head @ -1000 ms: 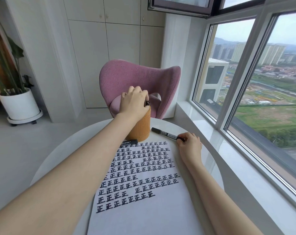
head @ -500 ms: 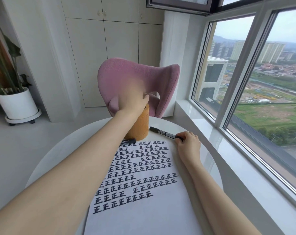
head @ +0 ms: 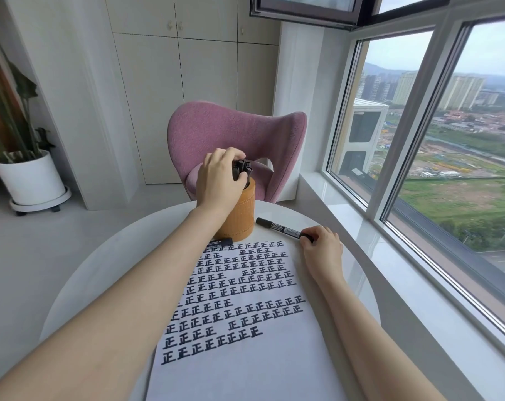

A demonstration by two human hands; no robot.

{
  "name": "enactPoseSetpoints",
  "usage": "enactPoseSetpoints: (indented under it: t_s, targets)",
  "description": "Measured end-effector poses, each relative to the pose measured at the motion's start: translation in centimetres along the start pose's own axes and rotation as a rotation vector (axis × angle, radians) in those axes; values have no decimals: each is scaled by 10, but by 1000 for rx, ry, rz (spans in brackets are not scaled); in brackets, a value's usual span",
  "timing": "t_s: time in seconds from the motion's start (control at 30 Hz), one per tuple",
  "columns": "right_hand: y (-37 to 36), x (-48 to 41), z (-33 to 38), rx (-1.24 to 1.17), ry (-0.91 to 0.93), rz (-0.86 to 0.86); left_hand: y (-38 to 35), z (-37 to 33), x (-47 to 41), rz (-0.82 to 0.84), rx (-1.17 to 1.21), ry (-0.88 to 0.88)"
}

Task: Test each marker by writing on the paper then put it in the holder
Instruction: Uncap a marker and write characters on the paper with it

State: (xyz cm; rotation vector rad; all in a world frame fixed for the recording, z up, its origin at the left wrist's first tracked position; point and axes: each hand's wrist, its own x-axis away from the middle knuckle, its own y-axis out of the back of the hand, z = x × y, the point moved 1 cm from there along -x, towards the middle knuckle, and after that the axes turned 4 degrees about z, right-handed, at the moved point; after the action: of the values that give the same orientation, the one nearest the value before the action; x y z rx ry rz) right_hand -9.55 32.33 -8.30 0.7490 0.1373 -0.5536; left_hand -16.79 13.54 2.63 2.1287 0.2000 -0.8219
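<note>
So the biggest thing in view is the window [head: 419,140] running down the whole right side, with tower blocks and green fields far below. Straight ahead there's a wall of pale cabinets [head: 158,96], and in front of those a pink chair [head: 231,131] pulled up to the far side of a round white worktop [head: 106,270]. A big sheet of paper [head: 245,366] lies on the worktop right in front of the person, its far half packed with rows of the same black character (the near part is blank). Off to the left on the floor sits a white plant pot [head: 28,178] on a little wheeled base. At the far edge of the paper stands the tan holder [head: 239,215], upright, with a cluster of black markers [head: 243,169] poking out of the top. The left hand [head: 216,180] is up there, fingers and thumb curled around the tops of those markers. The right hand [head: 323,253] rests on the worktop just right of the paper, fingers wrapped around one end of a loose marker [head: 280,227], which lies flat with its other end pointing toward the foot of the holder. One more marker [head: 220,242] lies by the holder's base, mostly hidden under the left forearm.
</note>
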Motion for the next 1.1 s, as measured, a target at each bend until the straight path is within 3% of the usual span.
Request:
enactPoseSetpoints:
  t_s: [0.3,0.47,0.63,0.77,0.93,1.1]
  targets:
    - [3,0,3,-116,-33,-13,12,6,13,-55,117,-44]
    - [9,5,7,-364,-43,-40,15,14,27,24,53,-142]
    - [19,10,11,-450,-30,-94,18,14,22,119,-29,-179]
    - [29,21,20,-539,-26,-108,25,14,23,69,74,-184]
    - [47,44,30,-607,2,-22,43,0,60,-2,275,-167]
    - [60,72,45,-658,62,128,46,-8,121,171,195,-235]
